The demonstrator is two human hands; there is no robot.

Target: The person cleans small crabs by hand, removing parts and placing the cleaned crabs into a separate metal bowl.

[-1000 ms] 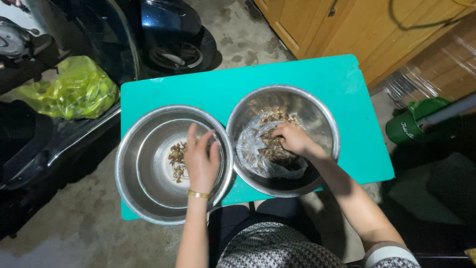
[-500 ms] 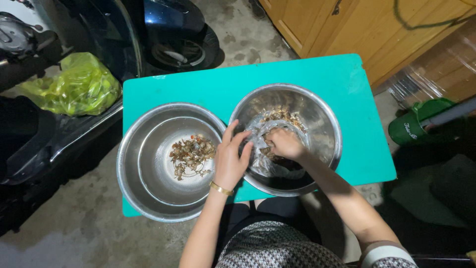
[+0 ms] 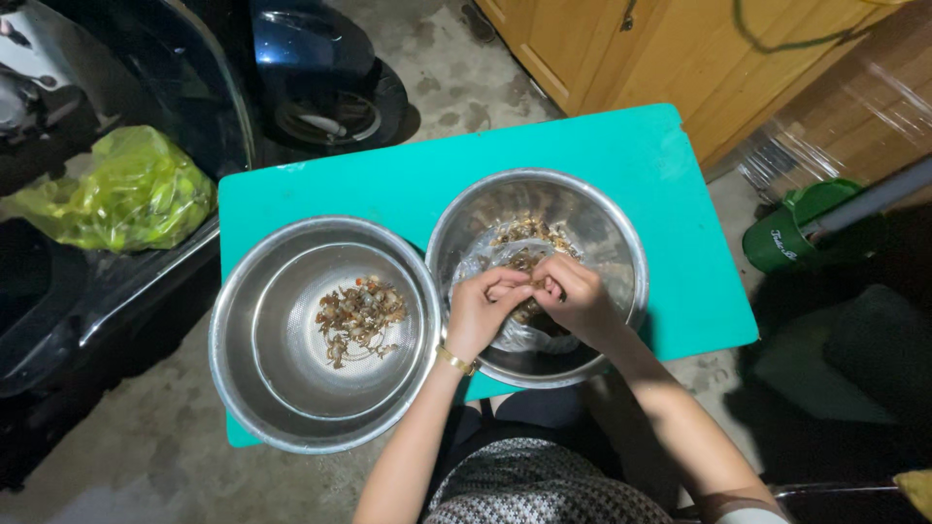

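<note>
- At the far left a yellow-green plastic bag [image 3: 116,192] lies on the footboard of a dark scooter [image 3: 146,87], off the table.
- A teal table [image 3: 641,165] carries 2 round steel bowls set side by side, their rims touching or nearly so.
- The left bowl [image 3: 243,374] holds 1 small loose heap of brownish shell scraps [image 3: 357,315] at the middle of its bottom; the rest of its bottom is bare metal.
- The left hand [image 3: 481,312], with a gold bracelet [image 3: 453,360] at the wrist, reaches over the near-left rim of the right bowl [image 3: 621,233]; its fingers are curled in and the fingertips pinch a small brownish piece [image 3: 537,283].
- That piece sits above the middle of the right bowl, between the 2 hands; it is too small and too covered by fingers to tell its long axis or which way it points.
- The right hand [image 3: 580,296] meets the left from the other side, fingers bent and closed on the same piece, so the fingertips of both hands touch.
- The right bowl holds a crumpled clear plastic bag [image 3: 519,335] and a pile of small brown shellfish [image 3: 519,235] toward its far side.
- To the right, off the table, stands a green object [image 3: 786,233] beside wooden cabinets [image 3: 621,49].
</note>
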